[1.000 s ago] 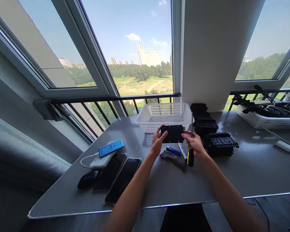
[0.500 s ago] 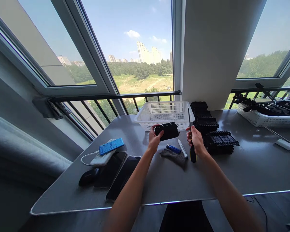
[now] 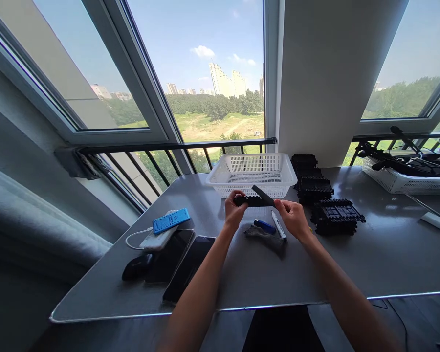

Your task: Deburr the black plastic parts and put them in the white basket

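Note:
My left hand is closed on the left end of a black plastic part with a toothed edge, now seen almost edge-on above the desk. My right hand grips a flat file; its dark blade slants up and left across the plastic part, and the palm hides most of its handle. The blade seems to touch the part's edge, though I cannot be sure. Below the hands lie a blue marker, a white marker and a crumpled dark cloth.
Behind the hands stands a white plastic basket. Black plastic parts are stacked in several piles to the right. A blue-screened phone, a mouse and dark tablets lie left. Another basket holds cables.
The plastic part has turned from its broad face to nearly edge-on. My right hand has swung the file from upright to slanting left, bringing its blade across the part.

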Demonstrator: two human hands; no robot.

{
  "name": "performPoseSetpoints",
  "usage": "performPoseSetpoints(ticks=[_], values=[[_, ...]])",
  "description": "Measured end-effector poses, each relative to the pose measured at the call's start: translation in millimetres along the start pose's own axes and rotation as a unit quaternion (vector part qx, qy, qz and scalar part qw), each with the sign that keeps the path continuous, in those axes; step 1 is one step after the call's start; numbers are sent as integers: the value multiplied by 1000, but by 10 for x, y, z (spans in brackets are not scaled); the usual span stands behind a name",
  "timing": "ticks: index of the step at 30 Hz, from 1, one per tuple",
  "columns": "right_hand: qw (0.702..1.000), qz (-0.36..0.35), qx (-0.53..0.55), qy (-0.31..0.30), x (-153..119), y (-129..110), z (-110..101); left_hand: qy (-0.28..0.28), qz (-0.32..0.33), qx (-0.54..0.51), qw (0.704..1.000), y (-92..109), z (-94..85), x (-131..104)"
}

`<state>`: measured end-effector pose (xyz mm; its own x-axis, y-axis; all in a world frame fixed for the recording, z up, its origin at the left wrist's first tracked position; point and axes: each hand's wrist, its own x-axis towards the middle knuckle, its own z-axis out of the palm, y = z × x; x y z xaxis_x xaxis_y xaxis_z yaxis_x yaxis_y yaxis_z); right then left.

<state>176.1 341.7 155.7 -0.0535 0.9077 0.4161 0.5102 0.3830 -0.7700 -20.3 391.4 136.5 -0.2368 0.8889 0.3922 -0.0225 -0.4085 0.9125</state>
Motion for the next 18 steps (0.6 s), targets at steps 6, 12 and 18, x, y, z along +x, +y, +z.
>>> performPoseSetpoints(ticks=[6, 12, 18], values=[[973, -19, -227, -35, -47, -74, -24, -6, 48, 62, 997, 37, 5, -11], [960, 15, -274, -47, -49, -78, -13, -37, 89, 100, 990, 100, -1, -31], [960, 26, -276, -47, -60, -82, 9, -52, 98, 104, 988, 117, -39, -17]])
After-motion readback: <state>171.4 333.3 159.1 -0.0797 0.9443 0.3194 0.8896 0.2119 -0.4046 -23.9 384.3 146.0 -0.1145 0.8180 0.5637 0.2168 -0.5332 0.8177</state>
